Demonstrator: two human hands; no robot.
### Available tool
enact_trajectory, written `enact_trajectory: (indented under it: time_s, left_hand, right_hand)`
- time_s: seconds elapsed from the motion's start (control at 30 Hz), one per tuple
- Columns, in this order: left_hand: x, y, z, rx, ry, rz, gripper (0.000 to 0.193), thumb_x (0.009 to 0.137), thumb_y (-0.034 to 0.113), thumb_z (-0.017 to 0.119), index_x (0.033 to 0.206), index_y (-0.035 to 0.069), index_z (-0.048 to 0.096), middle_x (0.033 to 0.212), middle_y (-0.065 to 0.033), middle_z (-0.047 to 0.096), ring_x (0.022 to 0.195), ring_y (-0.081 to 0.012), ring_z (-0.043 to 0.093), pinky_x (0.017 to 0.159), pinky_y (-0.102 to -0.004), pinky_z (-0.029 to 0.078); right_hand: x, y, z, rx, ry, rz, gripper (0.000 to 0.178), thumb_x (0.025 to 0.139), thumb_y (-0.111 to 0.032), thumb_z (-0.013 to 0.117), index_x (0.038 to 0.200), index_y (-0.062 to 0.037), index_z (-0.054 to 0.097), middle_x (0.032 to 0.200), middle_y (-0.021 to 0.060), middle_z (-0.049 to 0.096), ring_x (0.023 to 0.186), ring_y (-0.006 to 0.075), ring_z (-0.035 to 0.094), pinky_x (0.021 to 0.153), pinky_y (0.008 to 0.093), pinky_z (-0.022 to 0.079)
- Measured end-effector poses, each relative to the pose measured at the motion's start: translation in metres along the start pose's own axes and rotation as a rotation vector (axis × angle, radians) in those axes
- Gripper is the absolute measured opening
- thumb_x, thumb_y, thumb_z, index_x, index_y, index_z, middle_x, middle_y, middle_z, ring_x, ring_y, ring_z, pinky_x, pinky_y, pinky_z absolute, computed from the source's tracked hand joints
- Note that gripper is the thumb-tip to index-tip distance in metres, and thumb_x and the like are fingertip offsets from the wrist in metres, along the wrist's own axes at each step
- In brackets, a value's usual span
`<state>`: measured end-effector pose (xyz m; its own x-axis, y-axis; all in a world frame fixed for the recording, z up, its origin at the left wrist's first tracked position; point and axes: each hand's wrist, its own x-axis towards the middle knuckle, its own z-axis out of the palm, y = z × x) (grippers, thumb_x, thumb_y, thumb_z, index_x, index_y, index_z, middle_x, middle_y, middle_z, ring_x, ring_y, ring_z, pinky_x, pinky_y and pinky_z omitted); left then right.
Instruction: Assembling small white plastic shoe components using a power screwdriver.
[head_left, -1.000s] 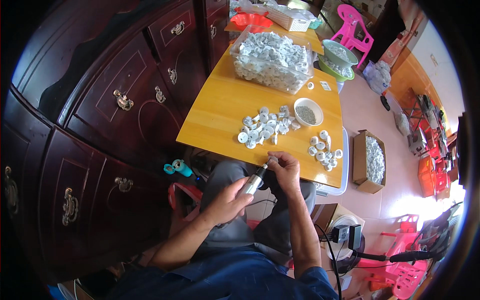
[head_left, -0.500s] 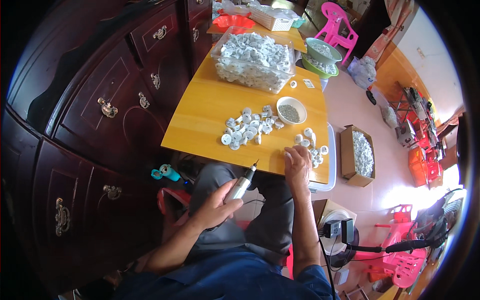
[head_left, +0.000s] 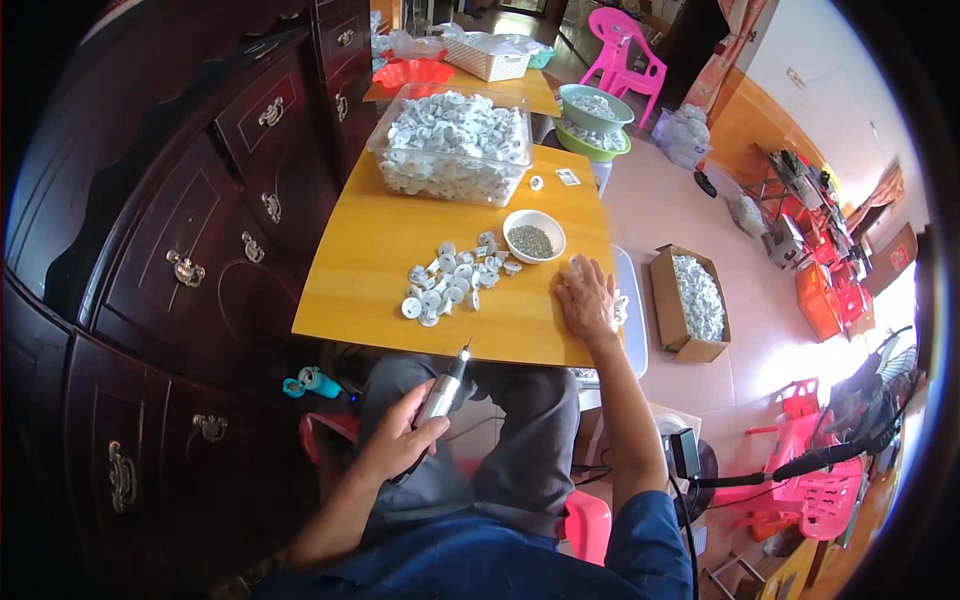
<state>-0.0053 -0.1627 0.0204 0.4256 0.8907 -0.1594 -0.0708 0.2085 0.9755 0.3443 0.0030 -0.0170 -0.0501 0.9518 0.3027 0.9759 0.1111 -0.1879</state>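
My left hand [head_left: 398,436] is closed around a silver and black electric screwdriver [head_left: 441,396], held above my lap with its thin bit pointing up toward the table's near edge. At the right side of the yellow table [head_left: 370,270], my right hand [head_left: 588,303] lies palm down with fingers stretched out. It covers most of a small group of white round plastic parts [head_left: 621,308]. A loose pile of similar white parts [head_left: 455,281] sits mid-table, left of the hand. Behind the hand stands a white bowl [head_left: 558,222] of tiny grey metal pieces, too small to name surely.
A clear bin [head_left: 455,187] heaped with white parts stands at the table's far end. Dark wooden drawers [head_left: 165,215] flank the left. On the floor at right is a cardboard box [head_left: 668,310] of white pieces. Stacked basins [head_left: 597,122] and a pink chair [head_left: 625,60] stand farther back.
My right hand has gone from bent fingers near the table's front right to lying spread over the small group of parts. The view has shifted; the screwdriver stays in my left hand.
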Motion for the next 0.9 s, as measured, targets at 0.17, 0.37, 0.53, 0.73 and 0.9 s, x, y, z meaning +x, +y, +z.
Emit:
enact_trajectory:
  time_s: [0.17, 0.37, 0.53, 0.73, 0.9]
  left_hand:
    - [0.001, 0.003, 0.003, -0.029, 0.019, -0.043, 0.057, 0.094, 0.011, 0.061, 0.145, 0.000, 0.040, 0.091, -0.0033, 0.058, 0.062, -0.0069, 0.055, 0.055, -0.0205, 0.046]
    - [0.000, 0.001, 0.001, -0.020, 0.017, -0.062, 0.059, 0.093, 0.010, 0.061, 0.147, 0.001, 0.038, 0.091, -0.0036, 0.058, 0.062, -0.0067, 0.055, 0.054, -0.0205, 0.046]
    - [0.000, -0.001, 0.003, -0.011, 0.025, -0.059, 0.059, 0.094, 0.010, 0.061, 0.147, 0.001, 0.038, 0.094, -0.0031, 0.057, 0.062, -0.0059, 0.055, 0.054, -0.0208, 0.046]
    - [-0.001, 0.000, 0.000, -0.016, 0.025, -0.056, 0.058, 0.094, 0.009, 0.061, 0.147, 0.001, 0.038, 0.094, -0.0028, 0.056, 0.064, -0.0055, 0.054, 0.055, -0.0205, 0.046]
    - [0.000, -0.002, -0.004, 0.014, 0.027, -0.042, 0.057, 0.094, 0.009, 0.060, 0.147, 0.001, 0.037, 0.094, -0.0025, 0.056, 0.064, -0.0050, 0.053, 0.055, -0.0207, 0.046]
  right_hand:
    - [0.026, 0.067, -0.003, -0.046, 0.000, 0.145, 0.041, 0.093, -0.037, 0.056, 0.128, -0.0162, 0.062, 0.149, 0.0102, 0.043, 0.143, 0.0330, 0.030, 0.116, 0.0608, 0.021]
    - [0.031, 0.080, -0.021, -0.144, 0.017, 0.342, 0.043, 0.089, -0.032, 0.063, 0.127, -0.0118, 0.062, 0.147, 0.0126, 0.045, 0.139, 0.0325, 0.035, 0.112, 0.0533, 0.030]
    - [0.055, 0.030, -0.034, 0.168, 0.165, 0.208, 0.031, 0.086, -0.020, 0.067, 0.115, -0.0080, 0.067, 0.123, 0.0139, 0.063, 0.117, 0.0339, 0.057, 0.098, 0.0455, 0.046]
    - [0.102, -0.042, -0.022, 0.252, 0.037, -0.113, 0.020, 0.084, -0.014, 0.067, 0.103, -0.0113, 0.072, 0.100, 0.0148, 0.070, 0.096, 0.0351, 0.066, 0.086, 0.0448, 0.053]
    - [0.125, -0.064, -0.009, -0.034, -0.365, 0.045, 0.021, 0.077, -0.021, 0.073, 0.098, -0.0167, 0.076, 0.097, 0.0114, 0.073, 0.095, 0.0291, 0.069, 0.082, 0.0411, 0.055]
